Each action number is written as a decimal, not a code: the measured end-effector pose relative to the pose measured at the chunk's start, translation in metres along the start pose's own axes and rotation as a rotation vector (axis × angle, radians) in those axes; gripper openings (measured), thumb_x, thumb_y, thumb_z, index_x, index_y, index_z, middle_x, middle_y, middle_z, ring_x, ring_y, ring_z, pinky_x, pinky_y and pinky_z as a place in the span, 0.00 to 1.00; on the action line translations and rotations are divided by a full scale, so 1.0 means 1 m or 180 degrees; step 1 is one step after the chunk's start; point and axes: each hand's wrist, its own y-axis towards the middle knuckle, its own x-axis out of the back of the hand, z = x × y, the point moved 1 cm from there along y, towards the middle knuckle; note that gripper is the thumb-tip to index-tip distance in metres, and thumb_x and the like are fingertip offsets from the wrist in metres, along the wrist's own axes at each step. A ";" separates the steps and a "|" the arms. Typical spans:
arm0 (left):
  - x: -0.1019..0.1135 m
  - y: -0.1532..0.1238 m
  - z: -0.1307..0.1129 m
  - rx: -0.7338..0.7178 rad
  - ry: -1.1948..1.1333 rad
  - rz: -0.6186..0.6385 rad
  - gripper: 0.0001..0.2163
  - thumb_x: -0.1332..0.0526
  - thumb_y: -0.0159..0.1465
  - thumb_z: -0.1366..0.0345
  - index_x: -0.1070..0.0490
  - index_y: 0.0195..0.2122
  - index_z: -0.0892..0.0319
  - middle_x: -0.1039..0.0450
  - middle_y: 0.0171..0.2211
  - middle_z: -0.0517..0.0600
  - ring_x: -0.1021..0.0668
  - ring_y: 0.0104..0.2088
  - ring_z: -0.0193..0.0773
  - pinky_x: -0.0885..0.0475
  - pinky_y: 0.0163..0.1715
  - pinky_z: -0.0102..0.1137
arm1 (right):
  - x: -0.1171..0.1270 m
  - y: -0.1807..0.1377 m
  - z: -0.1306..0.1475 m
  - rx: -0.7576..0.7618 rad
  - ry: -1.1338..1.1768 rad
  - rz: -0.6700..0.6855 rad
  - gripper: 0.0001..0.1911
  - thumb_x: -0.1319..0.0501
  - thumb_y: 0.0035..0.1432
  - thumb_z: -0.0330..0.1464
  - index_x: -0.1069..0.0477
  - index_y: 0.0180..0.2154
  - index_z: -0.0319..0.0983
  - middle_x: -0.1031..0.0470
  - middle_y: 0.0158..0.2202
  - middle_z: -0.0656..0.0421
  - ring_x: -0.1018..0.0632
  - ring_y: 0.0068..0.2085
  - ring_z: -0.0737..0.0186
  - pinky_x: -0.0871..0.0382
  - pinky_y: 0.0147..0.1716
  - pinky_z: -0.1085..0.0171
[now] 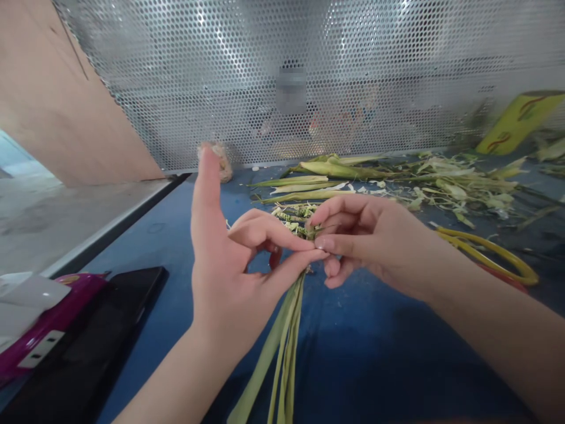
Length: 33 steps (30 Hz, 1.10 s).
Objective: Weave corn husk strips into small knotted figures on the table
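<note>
While left hand (pixel 225 277) and right hand (pixel 362 241) pinch the leaf strips (pixel 286 330): small woven head (pixel 299 219) apparently done, long remainder unwoven.

You find no writing you can read here: the red marks on the slanted yellow-green card (pixel 518 121) are illegible squiggles, and the white label (pixel 42 348) on the magenta plastic case (pixel 75 294) is blurred.

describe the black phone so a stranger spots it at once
Start at the blue table top and go to its near left corner, left of the left hand. The black phone lies flat beside a magenta object; it alone is a glossy dark slab among green leaf strips.
</note>
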 end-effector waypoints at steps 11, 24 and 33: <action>0.000 0.001 -0.004 0.0300 -0.0152 0.0159 0.47 0.35 0.47 0.73 0.66 0.61 0.53 0.33 0.22 0.41 0.28 0.28 0.36 0.31 0.26 0.30 | 0.003 0.003 -0.005 -0.0253 0.0279 -0.0099 0.08 0.35 0.45 0.26 0.32 0.30 0.38 0.26 0.21 0.66 0.24 0.22 0.74 0.26 0.22 0.75; 0.001 0.007 -0.007 0.2240 -0.1272 0.0526 0.42 0.38 0.50 0.77 0.62 0.61 0.54 0.30 0.23 0.43 0.25 0.22 0.34 0.28 0.23 0.30 | 0.003 0.004 -0.001 0.0394 -0.0500 -0.0467 0.10 0.36 0.46 0.28 0.34 0.32 0.39 0.27 0.22 0.66 0.24 0.23 0.70 0.26 0.22 0.70; 0.003 0.010 -0.005 0.2658 -0.1852 0.0643 0.36 0.40 0.52 0.77 0.56 0.60 0.57 0.30 0.22 0.43 0.26 0.18 0.34 0.31 0.12 0.25 | -0.006 -0.012 0.007 0.1446 -0.2334 -0.0890 0.14 0.38 0.49 0.27 0.34 0.39 0.48 0.24 0.30 0.66 0.23 0.27 0.67 0.26 0.28 0.67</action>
